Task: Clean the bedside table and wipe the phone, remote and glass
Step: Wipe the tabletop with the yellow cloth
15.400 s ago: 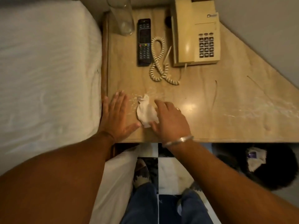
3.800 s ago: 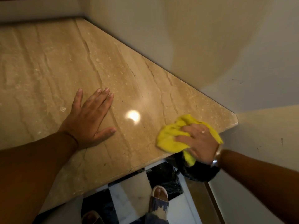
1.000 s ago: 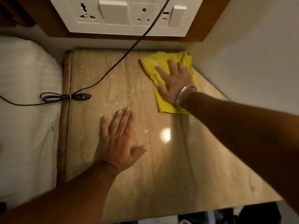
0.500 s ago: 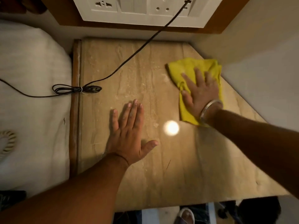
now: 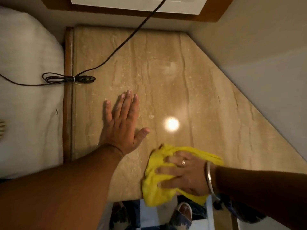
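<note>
The bedside table [image 5: 166,72] has a beige marble top with nothing standing on it. My left hand [image 5: 123,125] lies flat on the marble near its left middle, fingers spread. My right hand [image 5: 186,173] presses a crumpled yellow cloth [image 5: 156,188] onto the table's front edge, and part of the cloth hangs over the edge. Only the coiled phone cord [image 5: 2,128] shows, at the left border on the bed. The phone, the remote and the glass are out of view.
A black cable [image 5: 116,47] runs from the wall socket panel [image 5: 132,4] across the table to a tied bundle [image 5: 68,79] on the white bed [image 5: 29,97]. A wall [image 5: 249,55] bounds the slanted right side. My feet [image 5: 181,213] stand on checkered floor below.
My right hand has dragged the yellow cloth from the back right corner down to the front edge. My left hand has stayed flat in place.
</note>
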`<state>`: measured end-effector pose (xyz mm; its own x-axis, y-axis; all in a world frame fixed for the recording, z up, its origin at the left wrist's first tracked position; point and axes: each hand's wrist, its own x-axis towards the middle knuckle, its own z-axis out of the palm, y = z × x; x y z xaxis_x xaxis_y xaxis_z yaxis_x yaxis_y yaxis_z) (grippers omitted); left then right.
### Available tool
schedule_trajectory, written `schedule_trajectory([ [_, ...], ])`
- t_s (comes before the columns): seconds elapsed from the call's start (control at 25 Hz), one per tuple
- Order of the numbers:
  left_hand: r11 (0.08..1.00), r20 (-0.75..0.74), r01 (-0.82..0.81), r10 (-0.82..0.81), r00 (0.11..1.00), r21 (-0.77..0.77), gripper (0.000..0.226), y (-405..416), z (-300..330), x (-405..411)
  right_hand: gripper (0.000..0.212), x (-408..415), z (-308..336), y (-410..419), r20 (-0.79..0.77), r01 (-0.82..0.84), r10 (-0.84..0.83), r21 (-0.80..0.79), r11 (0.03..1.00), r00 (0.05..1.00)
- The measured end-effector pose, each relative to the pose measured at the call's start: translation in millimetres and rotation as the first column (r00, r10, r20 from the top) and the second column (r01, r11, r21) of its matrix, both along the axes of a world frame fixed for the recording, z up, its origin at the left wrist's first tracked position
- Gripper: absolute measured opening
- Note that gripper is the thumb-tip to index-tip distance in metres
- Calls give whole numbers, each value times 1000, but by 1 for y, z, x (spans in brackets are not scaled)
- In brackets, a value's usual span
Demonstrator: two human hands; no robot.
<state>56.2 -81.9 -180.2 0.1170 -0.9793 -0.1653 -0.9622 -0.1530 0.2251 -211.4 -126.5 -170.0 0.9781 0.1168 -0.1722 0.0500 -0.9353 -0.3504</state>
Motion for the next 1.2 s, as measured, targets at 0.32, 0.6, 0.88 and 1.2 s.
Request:
schedule_trajectory([
  [0.32,999,11,-14,15,1000,-44,82,0,-4,-1,50,23,1,35,-38,-119,121,60,991,992],
  [0.6,995,21,-41,43,999,-90,79,1,-7,-2,52,8,0,53,-66,25,-18,109,994,998],
  [0.88,994,14,-48,49,999,-101,76,0,-8,-3,56,25,-4,-24,-7,304,-307,-109,946,952],
  [1.2,993,8,-52,53,999,-103,72,1,-8,-2,50,60,-1,-89,81,420,-412,-135,898,907],
])
